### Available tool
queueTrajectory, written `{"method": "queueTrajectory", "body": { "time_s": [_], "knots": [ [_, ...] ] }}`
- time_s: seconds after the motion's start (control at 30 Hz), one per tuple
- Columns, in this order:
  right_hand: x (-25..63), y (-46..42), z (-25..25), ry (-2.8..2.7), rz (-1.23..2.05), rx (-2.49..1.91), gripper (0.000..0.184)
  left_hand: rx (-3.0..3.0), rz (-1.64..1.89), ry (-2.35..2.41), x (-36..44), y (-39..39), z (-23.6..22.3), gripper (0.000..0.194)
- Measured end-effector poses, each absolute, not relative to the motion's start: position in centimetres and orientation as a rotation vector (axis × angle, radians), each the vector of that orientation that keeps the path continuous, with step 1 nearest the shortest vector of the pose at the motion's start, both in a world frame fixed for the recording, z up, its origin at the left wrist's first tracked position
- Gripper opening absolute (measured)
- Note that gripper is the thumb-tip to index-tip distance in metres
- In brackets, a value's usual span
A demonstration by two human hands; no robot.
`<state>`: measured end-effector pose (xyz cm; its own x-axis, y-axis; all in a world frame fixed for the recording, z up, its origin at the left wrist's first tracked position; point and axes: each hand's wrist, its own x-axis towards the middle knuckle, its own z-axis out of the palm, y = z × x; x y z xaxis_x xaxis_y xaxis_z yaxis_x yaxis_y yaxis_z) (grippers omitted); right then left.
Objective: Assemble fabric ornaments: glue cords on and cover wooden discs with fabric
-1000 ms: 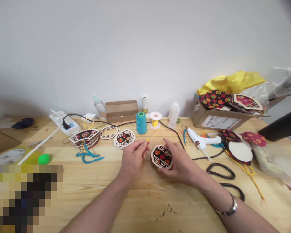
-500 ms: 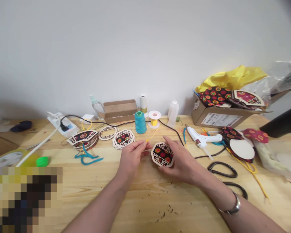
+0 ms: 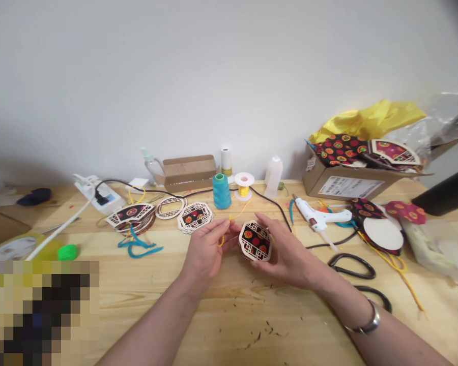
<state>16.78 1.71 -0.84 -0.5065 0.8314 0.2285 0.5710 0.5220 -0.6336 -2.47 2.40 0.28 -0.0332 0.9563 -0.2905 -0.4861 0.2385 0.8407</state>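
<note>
My right hand [image 3: 284, 251] is closed round the edge of a patterned ornament [image 3: 255, 241], a lattice-framed piece with dark floral fabric, tilted up off the table. Just left of it, my left hand [image 3: 209, 249] pinches a yellow cord [image 3: 230, 219] between thumb and fingers. The cord runs back toward a white spool [image 3: 244, 179] wound with yellow. A turquoise thread cone [image 3: 221, 192] stands beside that spool. Behind my left hand lie more lattice pieces [image 3: 195, 217] with the same fabric. The ornament's back is hidden from me.
A white glue gun [image 3: 322, 216] and black-handled scissors [image 3: 353, 267] lie to the right. Behind them stands a cardboard box [image 3: 341, 184] full of fabric pieces. On the left are a power strip [image 3: 103, 195], finished-looking fan shapes [image 3: 132, 216] and turquoise cords [image 3: 139, 248].
The ornament has turned and tilted slightly more upright in my right hand. A yellow cord end now shows below my left fingers. The camera view has shifted a little.
</note>
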Motion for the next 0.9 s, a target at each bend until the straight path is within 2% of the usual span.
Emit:
{"method": "queueTrajectory", "body": {
  "time_s": [0.5, 0.9],
  "knots": [
    [16.7, 1.65, -0.22, -2.284, 0.767, -1.114, 0.081, 0.596, 1.262, 0.942, -2.28, 1.9, 0.39, 0.024],
    [16.62, 1.55, -0.03, -2.291, 0.726, -1.053, 0.069, 0.615, 1.261, 0.973, -2.12, 1.94, 0.28, 0.021]
  ]
}}
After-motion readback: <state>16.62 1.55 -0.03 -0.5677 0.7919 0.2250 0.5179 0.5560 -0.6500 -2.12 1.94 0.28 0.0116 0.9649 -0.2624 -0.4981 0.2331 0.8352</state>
